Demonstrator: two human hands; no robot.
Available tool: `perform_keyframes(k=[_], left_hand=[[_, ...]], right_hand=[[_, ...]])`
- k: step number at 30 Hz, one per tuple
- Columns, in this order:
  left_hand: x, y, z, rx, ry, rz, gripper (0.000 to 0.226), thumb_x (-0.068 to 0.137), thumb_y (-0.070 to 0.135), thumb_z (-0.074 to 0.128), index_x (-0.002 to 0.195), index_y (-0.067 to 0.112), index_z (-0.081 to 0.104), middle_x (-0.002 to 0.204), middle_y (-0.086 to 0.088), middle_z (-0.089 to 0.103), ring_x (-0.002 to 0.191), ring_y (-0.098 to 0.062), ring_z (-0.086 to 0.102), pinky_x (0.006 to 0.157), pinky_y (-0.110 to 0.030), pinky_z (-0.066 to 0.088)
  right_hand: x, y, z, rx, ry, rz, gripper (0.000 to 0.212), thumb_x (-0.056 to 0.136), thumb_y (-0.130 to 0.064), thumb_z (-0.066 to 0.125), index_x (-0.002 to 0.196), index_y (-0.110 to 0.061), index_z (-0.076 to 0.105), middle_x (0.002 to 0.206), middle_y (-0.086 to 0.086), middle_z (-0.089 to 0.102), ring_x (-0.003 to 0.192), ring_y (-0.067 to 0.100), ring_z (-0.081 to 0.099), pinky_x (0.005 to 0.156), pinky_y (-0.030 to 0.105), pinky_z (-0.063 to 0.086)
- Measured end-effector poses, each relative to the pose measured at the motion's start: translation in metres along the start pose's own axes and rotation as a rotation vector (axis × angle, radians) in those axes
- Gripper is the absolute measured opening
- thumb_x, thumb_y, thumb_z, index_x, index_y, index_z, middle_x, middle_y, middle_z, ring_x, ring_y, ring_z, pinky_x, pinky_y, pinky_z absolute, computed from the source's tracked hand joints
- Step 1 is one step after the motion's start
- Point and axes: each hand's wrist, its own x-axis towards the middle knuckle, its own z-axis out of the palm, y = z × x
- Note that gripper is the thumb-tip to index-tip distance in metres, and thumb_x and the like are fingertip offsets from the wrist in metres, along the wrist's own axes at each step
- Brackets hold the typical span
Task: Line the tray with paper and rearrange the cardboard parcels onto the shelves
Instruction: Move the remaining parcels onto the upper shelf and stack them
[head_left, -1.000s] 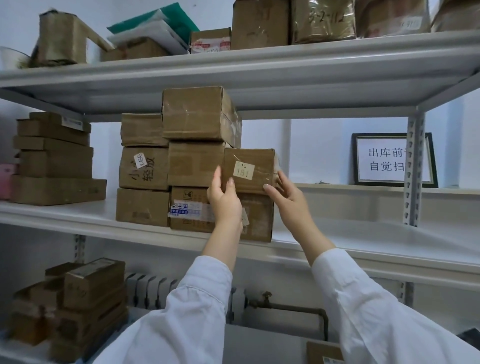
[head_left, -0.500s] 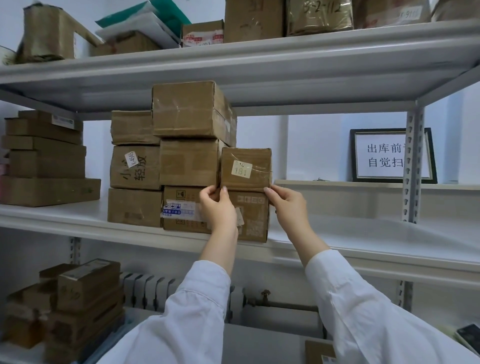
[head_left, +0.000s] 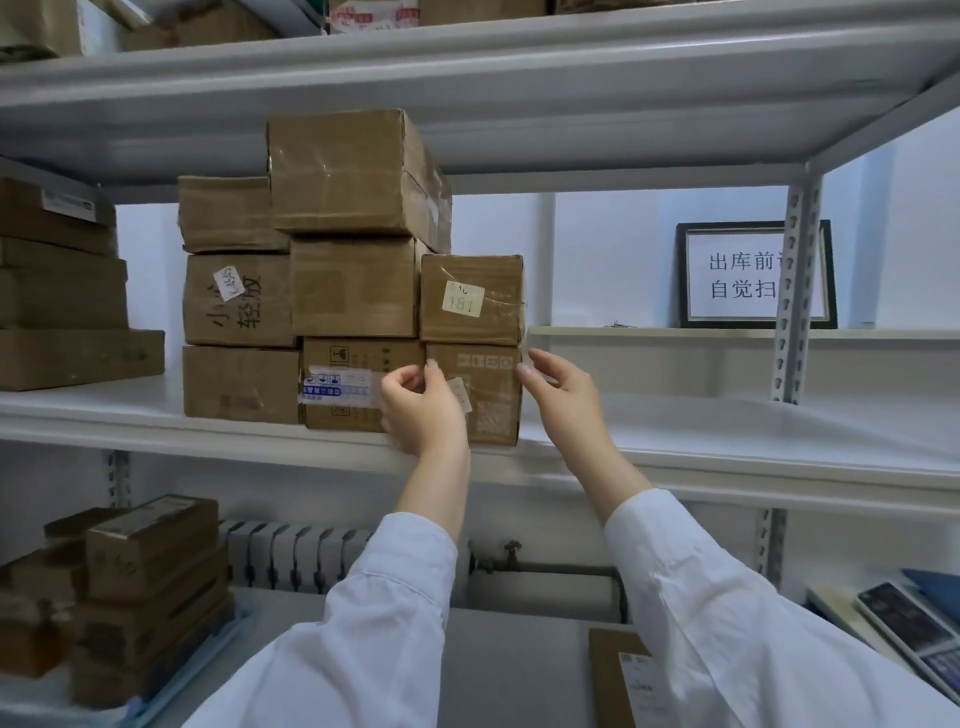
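At the far left of the middle shelf (head_left: 727, 431) lies a pile of flat cardboard parcels (head_left: 62, 312). Below it, in the lower left corner, a blue-rimmed tray (head_left: 208, 654) holds more brown parcels (head_left: 150, 551), blurred at this edge of the view; I cannot tell whether paper lines it. Further right on the middle shelf stands the main stack of parcels, three tiers high: a box with handwritten characters (head_left: 239, 301) in the left column and a large box (head_left: 348, 171) on top, close under the upper shelf (head_left: 467, 78). At the stack's right end, the small parcel stickered 181 (head_left: 470, 299) sits upright and square on a bottom parcel with a printed code (head_left: 493, 410), free of both hands. The left hand (head_left: 423, 410), in a white sleeve (head_left: 363, 623), is in front of that bottom parcel's left upper corner, with its fingers loosely curled and closed on nothing visible. The right hand (head_left: 566, 400) is at the same parcel's right upper corner, its fingers relaxed and parted and one fingertip at the edge, gripping nothing. Behind the wrists, a radiator (head_left: 291, 556) runs along the wall. To the right, the shelf surface is white. A framed notice (head_left: 737, 275) leans on a ledge behind a perforated upright (head_left: 795, 291). Low down, another parcel (head_left: 618, 675) lies on a grey surface.
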Motion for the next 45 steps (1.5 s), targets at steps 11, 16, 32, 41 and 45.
perform_keyframes(k=[11, 16, 32, 41, 45], left_hand=[[-0.039, -0.015, -0.011, -0.227, -0.018, -0.044, 0.015, 0.087, 0.014, 0.051, 0.095, 0.025, 0.046, 0.102, 0.001, 0.055, 0.102, -0.023, 0.056, 0.095, -0.043, 0.046], [-0.068, -0.033, -0.023, -0.352, -0.069, -0.074, 0.016, 0.089, 0.003, 0.046, 0.096, 0.017, 0.047, 0.095, 0.001, 0.05, 0.084, -0.014, 0.05, 0.068, -0.016, 0.04], [-0.129, -0.15, -0.008, -0.185, -0.116, -0.36, 0.018, 0.087, -0.002, 0.044, 0.08, 0.014, 0.048, 0.08, -0.003, 0.049, 0.062, -0.009, 0.041, 0.056, -0.016, 0.036], [-0.164, -0.236, 0.025, 0.109, -0.267, -0.633, 0.02, 0.095, 0.012, 0.042, 0.11, 0.001, 0.05, 0.092, -0.008, 0.056, 0.088, -0.025, 0.051, 0.071, -0.028, 0.041], [-0.177, -0.278, 0.034, 0.265, -0.343, -0.837, 0.038, 0.096, 0.018, 0.045, 0.132, 0.004, 0.045, 0.132, -0.013, 0.05, 0.108, -0.026, 0.046, 0.091, -0.033, 0.034]], right_hand=[[-0.042, 0.013, -0.022, -0.046, 0.101, 0.02, 0.018, 0.094, -0.02, 0.056, 0.106, -0.012, 0.067, 0.098, -0.003, 0.064, 0.096, 0.012, 0.058, 0.083, 0.024, 0.045], [-0.072, 0.026, -0.038, -0.058, 0.104, 0.035, 0.014, 0.094, -0.017, 0.055, 0.083, -0.017, 0.064, 0.08, -0.002, 0.066, 0.073, 0.009, 0.059, 0.062, 0.012, 0.044], [-0.129, 0.128, -0.095, -0.061, 0.093, 0.345, 0.015, 0.094, -0.013, 0.054, 0.084, -0.012, 0.065, 0.082, 0.007, 0.067, 0.065, 0.009, 0.059, 0.051, 0.006, 0.043], [-0.13, 0.226, -0.125, -0.124, 0.022, 0.544, 0.014, 0.094, -0.018, 0.054, 0.093, -0.014, 0.067, 0.084, -0.001, 0.065, 0.071, 0.007, 0.058, 0.062, 0.019, 0.043], [-0.134, 0.279, -0.142, -0.214, -0.036, 0.727, 0.037, 0.095, -0.024, 0.052, 0.129, -0.011, 0.055, 0.116, 0.004, 0.059, 0.109, 0.022, 0.056, 0.084, 0.029, 0.043]])
